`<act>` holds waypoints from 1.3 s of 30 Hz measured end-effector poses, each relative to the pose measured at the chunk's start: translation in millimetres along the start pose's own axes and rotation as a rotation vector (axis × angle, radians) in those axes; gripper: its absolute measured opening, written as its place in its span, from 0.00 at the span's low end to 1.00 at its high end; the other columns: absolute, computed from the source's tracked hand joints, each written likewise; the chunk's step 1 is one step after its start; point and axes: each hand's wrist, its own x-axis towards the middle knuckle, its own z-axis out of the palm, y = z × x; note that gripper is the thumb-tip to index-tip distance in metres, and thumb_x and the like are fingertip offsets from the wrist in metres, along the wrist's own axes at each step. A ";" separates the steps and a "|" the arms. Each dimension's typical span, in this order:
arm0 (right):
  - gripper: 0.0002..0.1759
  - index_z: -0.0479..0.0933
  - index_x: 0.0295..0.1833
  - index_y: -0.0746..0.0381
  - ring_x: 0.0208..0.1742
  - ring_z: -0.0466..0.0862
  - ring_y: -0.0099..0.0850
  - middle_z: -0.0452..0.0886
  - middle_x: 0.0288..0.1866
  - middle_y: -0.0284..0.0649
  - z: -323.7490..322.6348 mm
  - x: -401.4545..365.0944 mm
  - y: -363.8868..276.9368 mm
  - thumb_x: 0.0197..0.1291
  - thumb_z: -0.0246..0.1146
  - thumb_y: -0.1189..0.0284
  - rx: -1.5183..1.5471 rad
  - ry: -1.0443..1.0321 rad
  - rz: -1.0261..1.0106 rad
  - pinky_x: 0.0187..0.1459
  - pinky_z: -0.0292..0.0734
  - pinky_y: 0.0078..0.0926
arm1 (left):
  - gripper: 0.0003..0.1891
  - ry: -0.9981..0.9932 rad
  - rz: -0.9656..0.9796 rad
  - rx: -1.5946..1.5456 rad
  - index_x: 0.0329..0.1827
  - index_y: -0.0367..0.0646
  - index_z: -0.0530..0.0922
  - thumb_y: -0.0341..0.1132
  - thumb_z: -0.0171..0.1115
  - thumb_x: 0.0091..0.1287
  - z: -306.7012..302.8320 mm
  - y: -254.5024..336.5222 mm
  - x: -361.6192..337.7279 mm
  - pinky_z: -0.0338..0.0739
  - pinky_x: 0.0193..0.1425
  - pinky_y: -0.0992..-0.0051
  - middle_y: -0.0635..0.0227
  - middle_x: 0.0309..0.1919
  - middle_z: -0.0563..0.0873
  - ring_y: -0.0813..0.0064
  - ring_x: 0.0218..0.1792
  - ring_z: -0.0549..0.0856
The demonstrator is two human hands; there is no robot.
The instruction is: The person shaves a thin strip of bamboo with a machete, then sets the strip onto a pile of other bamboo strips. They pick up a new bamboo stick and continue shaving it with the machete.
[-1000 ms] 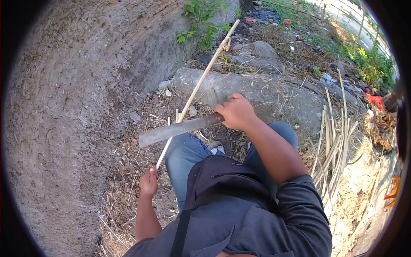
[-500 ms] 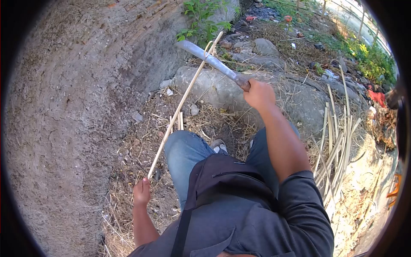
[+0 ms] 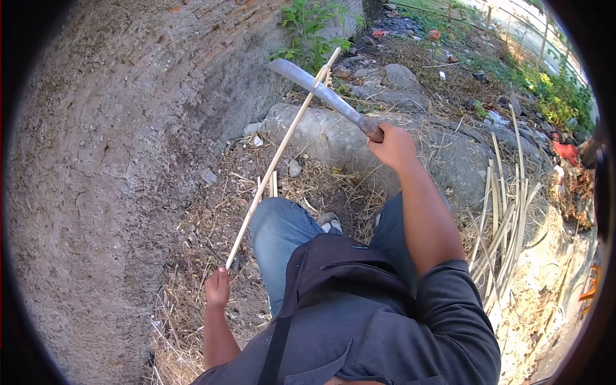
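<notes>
My right hand [image 3: 393, 147] is wrapped round the dark handle of a machete [image 3: 330, 97], whose long grey blade points up and left. The blade lies across a thin pale bamboo strip [image 3: 282, 146] near its far end, where a curled shaving [image 3: 326, 77] stands at the blade. At lower left, my left hand [image 3: 217, 287] grips the near end of the strip, thumb along it. The strip slants up and right past my left knee, its far end above a large stone [image 3: 321, 131].
A rough wall [image 3: 122, 186] rises on the left. Several split strips [image 3: 504, 218] lean in a pile at right. Dry shavings [image 3: 186, 321] litter the ground. Beyond the stone are a leafy plant [image 3: 308, 32], rocks [image 3: 401, 77] and a red scrap [image 3: 564, 151].
The curled shaving at the blade has gone from a tall loop to a tighter bunch. Both hands, with machete and strip, appear slightly lower and to the right, as does the background.
</notes>
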 end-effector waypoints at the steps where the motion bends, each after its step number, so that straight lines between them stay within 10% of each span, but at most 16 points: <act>1: 0.22 0.84 0.47 0.56 0.47 0.88 0.50 0.89 0.40 0.47 -2.8 -0.3 -0.1 0.58 0.71 0.50 -0.078 -0.002 0.033 0.54 0.78 0.56 | 0.27 -0.007 -0.001 -0.012 0.27 0.38 0.77 0.48 0.50 0.84 0.0 1.0 -0.8 0.66 0.29 0.70 0.71 0.18 0.74 0.79 0.22 0.70; 6: 0.22 0.85 0.46 0.54 0.55 0.88 0.43 0.90 0.42 0.43 -22.1 0.8 -0.8 0.60 0.70 0.46 -0.176 0.002 0.229 0.67 0.61 0.72 | 0.27 -0.042 -0.026 -0.049 0.27 0.38 0.78 0.49 0.50 0.83 -3.6 2.5 -2.6 0.66 0.28 0.70 0.71 0.18 0.74 0.80 0.22 0.70; 13: 0.20 0.84 0.47 0.59 0.49 0.88 0.52 0.89 0.43 0.51 -24.7 1.2 -2.4 0.60 0.69 0.54 -0.089 -0.184 0.037 0.54 0.80 0.54 | 0.26 0.105 0.022 0.132 0.27 0.38 0.76 0.47 0.52 0.83 -6.4 16.3 0.0 0.64 0.26 0.69 0.73 0.16 0.72 0.81 0.22 0.70; 20: 0.19 0.83 0.48 0.62 0.49 0.87 0.55 0.88 0.44 0.55 -7.4 -9.3 -16.2 0.60 0.68 0.58 -0.005 -0.238 0.001 0.52 0.82 0.52 | 0.26 0.179 0.060 0.349 0.33 0.37 0.82 0.49 0.50 0.81 -4.5 12.9 -0.5 0.73 0.30 0.57 0.53 0.20 0.81 0.50 0.22 0.81; 30: 0.18 0.82 0.46 0.63 0.43 0.88 0.52 0.88 0.38 0.51 10.6 -5.9 -19.1 0.60 0.69 0.59 0.644 -0.558 0.214 0.44 0.81 0.47 | 0.25 0.148 0.112 0.190 0.35 0.35 0.82 0.48 0.51 0.81 4.1 12.8 0.8 0.68 0.28 0.58 0.55 0.17 0.77 0.58 0.19 0.76; 39: 0.14 0.82 0.39 0.56 0.38 0.88 0.46 0.87 0.32 0.43 14.9 -28.4 -35.4 0.52 0.73 0.60 -0.122 -0.113 -0.462 0.44 0.81 0.47 | 0.23 0.117 0.147 0.162 0.38 0.35 0.83 0.47 0.51 0.82 25.0 41.1 12.3 0.71 0.29 0.63 0.56 0.19 0.77 0.63 0.21 0.76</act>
